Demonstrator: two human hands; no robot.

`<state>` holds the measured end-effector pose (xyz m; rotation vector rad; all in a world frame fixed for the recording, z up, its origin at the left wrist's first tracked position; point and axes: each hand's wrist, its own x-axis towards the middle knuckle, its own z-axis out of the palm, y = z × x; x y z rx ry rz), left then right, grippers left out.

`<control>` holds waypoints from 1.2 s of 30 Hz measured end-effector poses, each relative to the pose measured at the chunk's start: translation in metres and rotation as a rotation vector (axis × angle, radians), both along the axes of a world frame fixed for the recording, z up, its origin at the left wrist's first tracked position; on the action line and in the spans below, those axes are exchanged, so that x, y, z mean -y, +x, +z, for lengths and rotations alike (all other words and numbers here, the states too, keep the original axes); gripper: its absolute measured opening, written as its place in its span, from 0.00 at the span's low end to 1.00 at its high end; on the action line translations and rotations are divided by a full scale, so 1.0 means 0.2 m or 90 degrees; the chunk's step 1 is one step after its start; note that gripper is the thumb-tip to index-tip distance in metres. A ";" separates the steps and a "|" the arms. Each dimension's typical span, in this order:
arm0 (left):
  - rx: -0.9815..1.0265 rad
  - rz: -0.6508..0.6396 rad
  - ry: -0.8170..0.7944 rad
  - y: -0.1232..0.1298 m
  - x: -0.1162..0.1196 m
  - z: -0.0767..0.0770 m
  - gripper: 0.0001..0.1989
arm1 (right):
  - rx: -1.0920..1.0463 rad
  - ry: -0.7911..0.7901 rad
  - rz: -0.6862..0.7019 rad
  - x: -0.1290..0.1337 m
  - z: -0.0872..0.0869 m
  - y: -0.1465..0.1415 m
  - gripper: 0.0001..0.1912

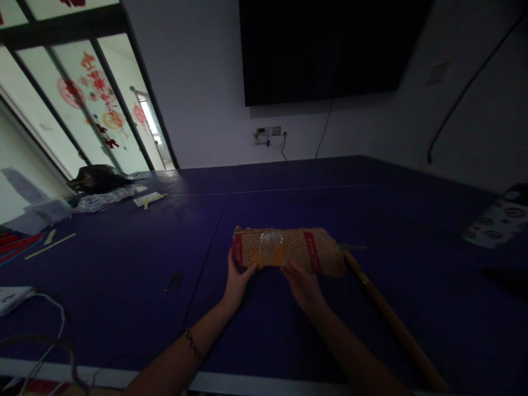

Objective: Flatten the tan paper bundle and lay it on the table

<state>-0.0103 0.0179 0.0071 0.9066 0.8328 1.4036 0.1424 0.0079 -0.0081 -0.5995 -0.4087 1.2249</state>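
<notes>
A flat piece of printed cardboard (295,250) with red bands and a dotted pattern lies near the middle of the purple table. Something clear and shiny (271,238) is on its upper part. My left hand (238,280) grips its left end, thumb along the lower edge. My right hand (304,285) holds the lower edge right of the middle. Close to the cardboard's right end is a long wooden handle (391,319), slanting toward the table's front edge. A thin, dull strip (355,247) sticks out at the handle's top.
Several small dark metal pieces (174,281) lie left of my hands on the purple table (136,264). A white device (14,298) with cables is at the left edge. Dark bag (98,179) at back left; patterned item (495,223) at right.
</notes>
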 end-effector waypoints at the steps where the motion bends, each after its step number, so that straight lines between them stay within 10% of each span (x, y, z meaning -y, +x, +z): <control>1: 0.073 -0.062 -0.045 0.01 0.00 -0.01 0.34 | -0.011 0.003 0.010 0.00 -0.02 0.00 0.16; 5: 0.167 -0.165 -0.103 0.05 0.02 -0.05 0.28 | -0.036 0.010 0.041 -0.01 -0.07 -0.02 0.16; 30: 0.164 -0.125 -0.150 0.01 -0.01 -0.03 0.24 | 0.022 -0.050 0.111 0.00 -0.08 -0.05 0.15; 36: 0.196 -0.169 -0.120 0.00 -0.01 -0.04 0.27 | 0.302 0.045 0.031 -0.03 -0.13 0.02 0.08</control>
